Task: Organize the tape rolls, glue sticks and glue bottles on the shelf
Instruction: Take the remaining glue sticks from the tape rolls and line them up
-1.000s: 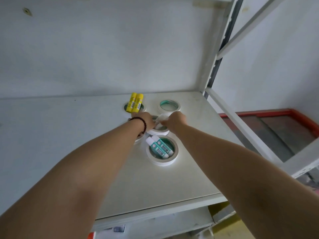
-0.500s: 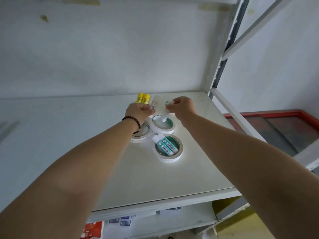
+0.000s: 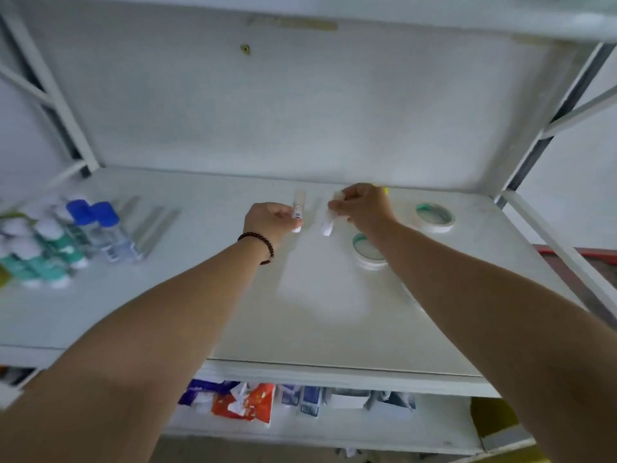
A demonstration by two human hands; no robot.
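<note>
Over the middle of the white shelf [image 3: 300,322], my left hand [image 3: 272,220] grips a small clear glue stick [image 3: 297,208] upright. My right hand [image 3: 362,205] holds a white glue stick [image 3: 329,222] tilted, close beside the left hand. A white tape roll [image 3: 434,217] lies at the right rear. Another tape roll [image 3: 367,253] sits under my right forearm, and a third roll's edge [image 3: 409,294] peeks out beside that arm. Behind my right hand a yellow glue stick tip [image 3: 385,190] shows. Blurred glue bottles [image 3: 60,238] with blue and white caps lie at the far left.
Grey stick-like items [image 3: 153,225] lie beside the bottles. The shelf's metal uprights [image 3: 547,135] and a diagonal brace [image 3: 561,248] bound the right side. The lower shelf holds packets [image 3: 245,401] in red, blue and white. The wall stands close behind.
The view has swung left, bringing the bottles into sight. Both hands have lifted off the tape rolls and moved left, each carrying a glue stick.
</note>
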